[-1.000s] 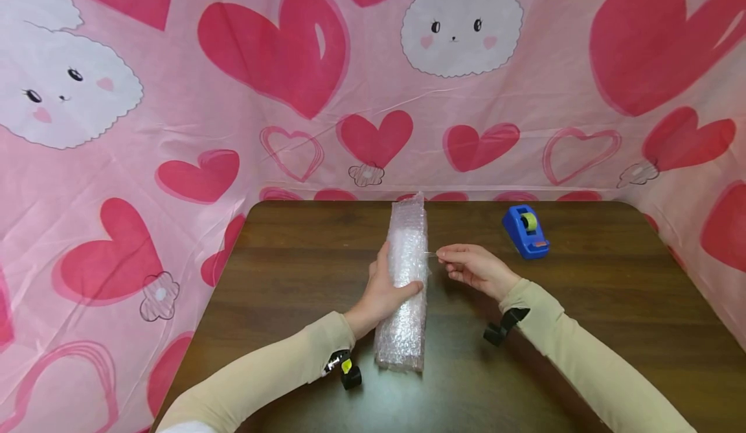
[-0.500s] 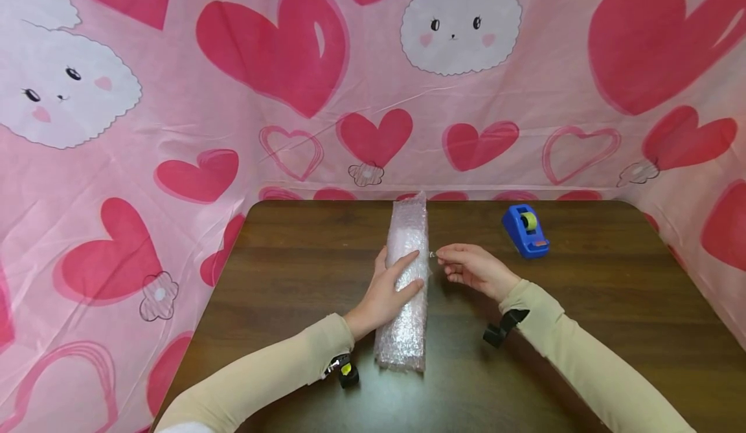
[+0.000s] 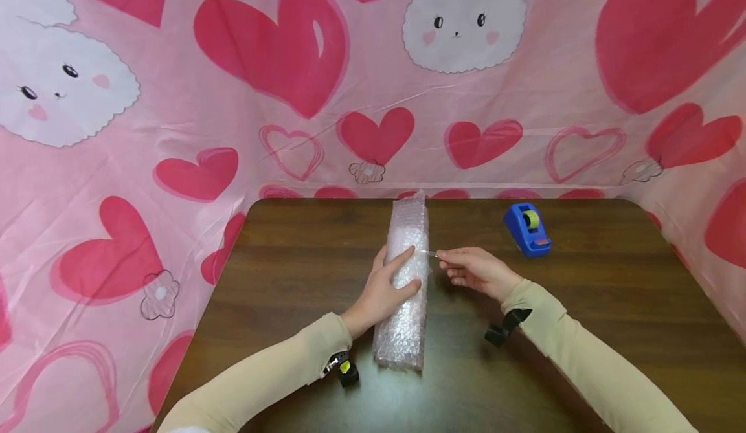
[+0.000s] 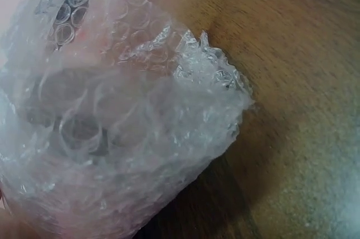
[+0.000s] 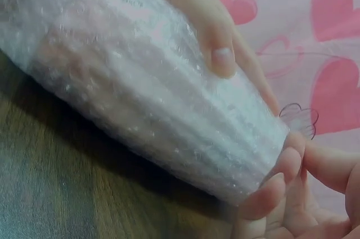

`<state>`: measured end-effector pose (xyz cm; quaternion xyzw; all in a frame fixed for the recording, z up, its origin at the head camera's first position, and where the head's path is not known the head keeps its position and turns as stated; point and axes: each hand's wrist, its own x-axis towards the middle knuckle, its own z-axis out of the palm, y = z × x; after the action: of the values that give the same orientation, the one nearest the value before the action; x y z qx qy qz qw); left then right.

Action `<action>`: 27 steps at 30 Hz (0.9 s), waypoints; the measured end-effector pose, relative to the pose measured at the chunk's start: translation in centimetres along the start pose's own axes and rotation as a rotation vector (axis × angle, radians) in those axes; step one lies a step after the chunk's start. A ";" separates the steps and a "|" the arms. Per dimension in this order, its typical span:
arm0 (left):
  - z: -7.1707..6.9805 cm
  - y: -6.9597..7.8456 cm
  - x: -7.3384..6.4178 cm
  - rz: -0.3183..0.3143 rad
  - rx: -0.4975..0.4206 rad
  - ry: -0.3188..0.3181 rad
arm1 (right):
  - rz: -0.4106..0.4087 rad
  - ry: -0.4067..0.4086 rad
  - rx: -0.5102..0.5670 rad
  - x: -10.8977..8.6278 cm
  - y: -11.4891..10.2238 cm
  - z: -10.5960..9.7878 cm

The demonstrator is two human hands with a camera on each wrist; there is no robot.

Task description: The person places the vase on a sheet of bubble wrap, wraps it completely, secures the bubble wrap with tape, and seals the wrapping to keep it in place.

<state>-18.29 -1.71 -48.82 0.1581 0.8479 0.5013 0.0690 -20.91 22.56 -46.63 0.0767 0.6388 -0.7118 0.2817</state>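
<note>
A long bundle in bubble wrap (image 3: 403, 339) stands lengthwise at the middle of the table. My left hand (image 3: 379, 297) grips it from the left, thumb and index finger over its top face and other fingers along the far side. On the right, my right hand (image 3: 479, 272) pinches a short strip of clear tape (image 3: 430, 254), whose free end reaches the wrap near my left index fingertip. The right wrist view shows the right fingers (image 5: 264, 197) close to the edge of the bundle (image 5: 152, 98). In the left wrist view the wrap's loose end (image 4: 129, 121) hides most of my left hand.
A blue tape dispenser (image 3: 527, 229) with a yellowish roll stands at the back right of the dark wooden table (image 3: 280, 277). Behind and beside the table hangs a pink cloth (image 3: 233, 109) printed with hearts and rabbits.
My left index finger has come onto the bundle's top face. The tape strip, looking curled half a second ago, now extends left over the wrap's edge. The bundle has stayed in place.
</note>
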 end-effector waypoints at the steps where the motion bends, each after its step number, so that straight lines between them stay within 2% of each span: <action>1: 0.0 0.0 0.0 0.000 -0.001 -0.002 | 0.009 -0.003 0.014 0.0 0.0 0.0; 5: 0.1 0.1 0.1 0.003 0.000 -0.008 | 0.033 -0.026 0.029 -0.2 -0.3 -0.3; 11: 0.0 0.3 0.3 0.006 0.011 -0.015 | 0.065 -0.102 -0.058 -0.2 -1.4 -0.7; 14: 0.0 0.3 0.3 0.011 0.007 -0.019 | 0.070 -0.134 -0.062 -0.1 -1.6 -0.8; 18: 0.0 0.3 0.2 0.017 0.004 -0.025 | -0.001 -0.157 -0.016 0.1 -1.4 -1.0; 22: -0.1 0.3 0.2 0.024 0.013 -0.029 | -0.118 -0.169 0.037 0.3 -0.6 -0.9; 25: -0.2 0.2 0.2 0.020 0.013 -0.032 | -0.212 -0.158 -0.018 0.6 0.0 -0.7; 27: -0.2 0.2 0.1 0.014 0.014 -0.032 | -0.274 -0.124 -0.104 0.6 0.3 -0.6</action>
<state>-18.42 -1.76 -48.58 0.1725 0.8491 0.4932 0.0780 -21.44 22.94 -47.26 -0.0697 0.6607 -0.7129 0.2245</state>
